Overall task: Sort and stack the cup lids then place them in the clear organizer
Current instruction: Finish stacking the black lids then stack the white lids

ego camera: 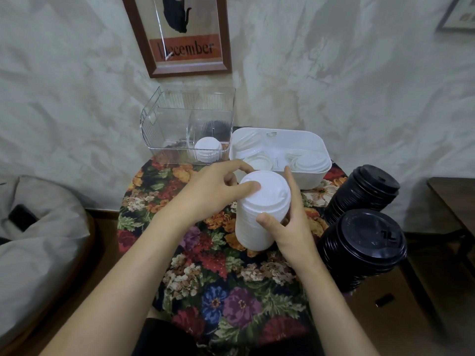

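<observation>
Head view: both hands on the tall white lid stack point(257, 224) mid-table, squaring it up

Left hand point(205, 194) caps the top lid, thumb pressing its face and fingers curled over the far rim, probably to seat that lid; right hand point(290, 227) clasps the stack's side, thumb in front, index finger up the right flank, bracing the column straight. Stack seems to stand on the floral cloth point(218, 291), just in front of the white bin point(303, 133) with loose white lids point(308, 163) left to sort. Clear organizer point(154, 124) at back left has a short white stack point(208, 150) in its right compartment, something dark behind it, can't tell what. Two black lid stacks point(365, 191) point(365, 247) sit at the right edge, apart from both hands
</observation>
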`<state>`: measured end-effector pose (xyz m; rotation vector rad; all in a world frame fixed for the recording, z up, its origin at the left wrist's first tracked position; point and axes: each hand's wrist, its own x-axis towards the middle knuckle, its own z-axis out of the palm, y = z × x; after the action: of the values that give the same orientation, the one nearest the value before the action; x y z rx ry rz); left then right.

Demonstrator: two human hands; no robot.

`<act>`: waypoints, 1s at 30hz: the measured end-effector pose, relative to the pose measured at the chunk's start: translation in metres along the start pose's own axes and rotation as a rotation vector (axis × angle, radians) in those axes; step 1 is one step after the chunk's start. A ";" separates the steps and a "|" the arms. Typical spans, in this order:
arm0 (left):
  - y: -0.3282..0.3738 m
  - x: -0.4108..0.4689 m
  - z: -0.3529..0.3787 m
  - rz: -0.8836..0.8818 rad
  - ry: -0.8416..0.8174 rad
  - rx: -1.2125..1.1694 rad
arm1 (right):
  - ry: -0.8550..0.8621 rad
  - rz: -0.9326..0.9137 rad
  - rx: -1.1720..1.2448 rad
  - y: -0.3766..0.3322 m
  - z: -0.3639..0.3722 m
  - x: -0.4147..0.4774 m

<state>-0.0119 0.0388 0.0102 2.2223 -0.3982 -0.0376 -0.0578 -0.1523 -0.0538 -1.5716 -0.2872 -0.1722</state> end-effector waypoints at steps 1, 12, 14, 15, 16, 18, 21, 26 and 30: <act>0.000 0.000 0.001 0.000 -0.001 -0.001 | 0.002 -0.002 -0.008 0.000 0.001 -0.001; -0.003 0.003 0.003 0.004 -0.047 -0.084 | 0.048 -0.007 -0.064 0.002 0.003 0.002; -0.003 0.010 0.001 0.013 -0.073 -0.109 | 0.069 -0.023 -0.064 0.002 0.005 0.002; -0.004 0.016 0.001 0.016 -0.063 -0.116 | 0.072 -0.020 -0.063 0.002 0.006 0.002; -0.006 0.025 0.001 0.017 -0.027 -0.099 | 0.075 -0.012 -0.063 0.002 0.007 0.002; -0.010 0.050 0.004 0.032 0.088 0.027 | 0.081 0.003 -0.062 0.002 0.008 0.002; -0.017 0.091 0.011 0.069 0.145 0.304 | 0.093 0.022 -0.059 0.004 0.008 0.001; -0.030 0.140 0.020 0.076 0.017 0.750 | 0.098 0.049 -0.042 0.005 0.007 -0.001; -0.037 0.155 0.024 0.068 -0.022 0.872 | 0.104 0.060 -0.043 0.006 0.007 -0.001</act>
<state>0.1410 -0.0034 -0.0164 3.0621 -0.5753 0.1822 -0.0578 -0.1454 -0.0599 -1.6062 -0.1558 -0.2143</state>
